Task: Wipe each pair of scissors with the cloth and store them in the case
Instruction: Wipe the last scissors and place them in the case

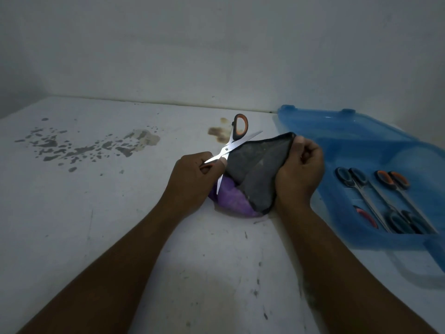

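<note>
My left hand (192, 179) grips a pair of orange-and-black-handled scissors (230, 143) by one handle; the blades are spread open, and the other handle loop sticks up toward the wall. My right hand (299, 169) holds a dark grey cloth (260, 169), pinching its top corner, with the cloth stretched against the scissors' blades. A purple part of the cloth (231, 198) bunches on the table below. An open blue plastic case (361, 145) lies at the right with several scissors (385, 196) inside.
The white table (96, 213) meets a white wall at the back. Dark stains (84, 145) mark the left side and brown spots (218, 132) lie behind the scissors. The case's lid (337, 124) lies open toward the wall.
</note>
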